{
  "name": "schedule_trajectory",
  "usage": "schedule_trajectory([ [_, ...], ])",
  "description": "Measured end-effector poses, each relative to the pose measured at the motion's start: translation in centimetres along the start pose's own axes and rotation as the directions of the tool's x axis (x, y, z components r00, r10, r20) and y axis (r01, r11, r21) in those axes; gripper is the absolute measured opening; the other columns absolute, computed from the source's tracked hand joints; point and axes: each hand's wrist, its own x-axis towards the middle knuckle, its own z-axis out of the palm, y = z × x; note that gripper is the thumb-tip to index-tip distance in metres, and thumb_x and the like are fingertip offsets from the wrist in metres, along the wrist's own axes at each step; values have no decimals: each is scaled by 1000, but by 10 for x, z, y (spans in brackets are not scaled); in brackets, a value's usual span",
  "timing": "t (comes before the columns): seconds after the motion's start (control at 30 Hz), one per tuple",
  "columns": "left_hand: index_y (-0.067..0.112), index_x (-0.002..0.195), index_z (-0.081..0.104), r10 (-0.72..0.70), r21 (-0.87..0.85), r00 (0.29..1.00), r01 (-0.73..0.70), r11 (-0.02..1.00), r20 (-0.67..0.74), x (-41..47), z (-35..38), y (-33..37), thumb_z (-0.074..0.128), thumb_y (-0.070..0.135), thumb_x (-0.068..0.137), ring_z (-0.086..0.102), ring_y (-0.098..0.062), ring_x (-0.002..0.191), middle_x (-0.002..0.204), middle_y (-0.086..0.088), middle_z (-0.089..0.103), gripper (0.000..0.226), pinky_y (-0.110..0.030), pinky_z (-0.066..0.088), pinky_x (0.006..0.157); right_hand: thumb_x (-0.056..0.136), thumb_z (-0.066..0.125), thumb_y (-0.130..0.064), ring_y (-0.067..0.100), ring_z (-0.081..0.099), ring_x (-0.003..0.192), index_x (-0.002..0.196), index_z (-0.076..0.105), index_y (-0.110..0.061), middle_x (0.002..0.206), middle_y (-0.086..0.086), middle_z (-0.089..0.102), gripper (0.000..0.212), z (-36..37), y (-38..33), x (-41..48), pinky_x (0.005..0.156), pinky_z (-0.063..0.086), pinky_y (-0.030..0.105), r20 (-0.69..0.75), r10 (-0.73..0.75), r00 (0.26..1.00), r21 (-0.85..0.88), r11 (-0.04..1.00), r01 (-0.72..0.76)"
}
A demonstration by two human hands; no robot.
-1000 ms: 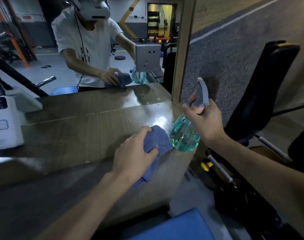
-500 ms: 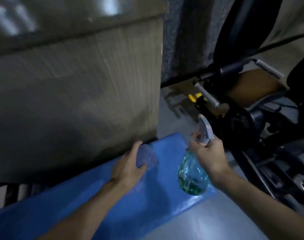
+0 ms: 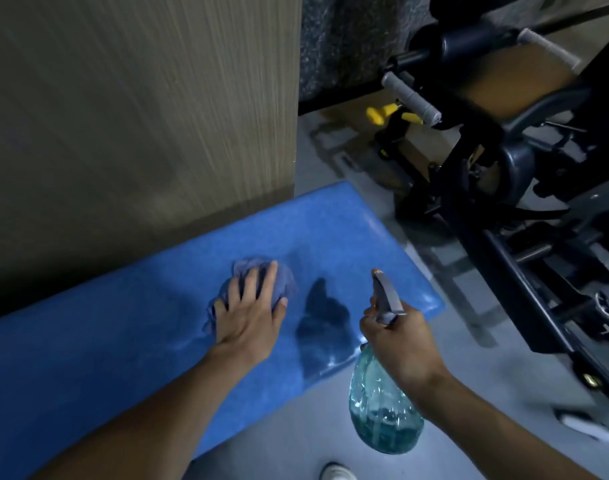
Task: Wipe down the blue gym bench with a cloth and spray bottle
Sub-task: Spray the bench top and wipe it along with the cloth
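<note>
Head view: your left hand (image 3: 251, 313) lies flat, fingers spread, pressing the cloth (image 3: 287, 282) onto the blue bench (image 3: 88, 358). Your right hand (image 3: 400, 341) grips the spray bottle (image 3: 382, 420) just off its edge. Press evenly and sweep long, overlapping strokes along the pad.
</note>
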Motion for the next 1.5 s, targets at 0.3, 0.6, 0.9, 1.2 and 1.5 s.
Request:
schedule_trajectory([
  [0.3, 56, 149, 13, 57, -25, 998, -57, 998, 27, -17, -2, -30, 39, 56, 97, 31, -31, 134, 158, 6, 23, 58, -52, 36, 98, 79, 57, -25, 29, 52, 65, 97, 56, -20, 70, 3, 54, 18, 22, 5, -11, 62, 46, 38, -90, 23, 996, -286, 957, -48],
  [0.6, 57, 148, 6, -45, -25, 996, 47, 999, 83, -57, -7, -86, 36, 57, 97, 24, -29, 136, 159, 9, 8, 60, -51, 30, 104, 79, 62, -9, 21, 54, 67, 97, 64, -18, 80, 2, 61, 20, 71, -7, -41, 63, 46, 31, 37, 16, 999, -102, 995, -12],
  [0.9, 57, 147, 9, -171, -28, 980, 175, 984, 99, -95, -7, -143, 30, 69, 91, 23, -29, 135, 157, 8, 7, 61, -52, 28, 106, 82, 67, -28, 22, 51, 63, 83, 62, -13, 70, 2, 58, 16, 124, -6, -70, 60, 42, 31, 94, 22, 995, -268, 963, 4],
  [1.2, 56, 148, 7, -247, -2, 958, 250, 968, 146, -135, -7, -184, 34, 74, 88, 13, -33, 139, 158, 3, -2, 68, -53, 21, 110, 88, 58, -29, 31, 56, 76, 102, 63, -17, 77, 8, 58, 20, 153, -12, -93, 65, 39, 33, 99, -38, 994, -463, 883, 80],
  [1.5, 54, 148, 5, -328, -10, 929, 334, 942, 171, -182, -14, -244, 31, 73, 89, 11, -33, 141, 156, 4, 0, 67, -53, 19, 111, 83, 63, -21, 21, 46, 62, 93, 62, -5, 73, 3, 56, 19, 210, -16, -129, 61, 39, 31, 241, -30, 970, -288, 952, 101],
])
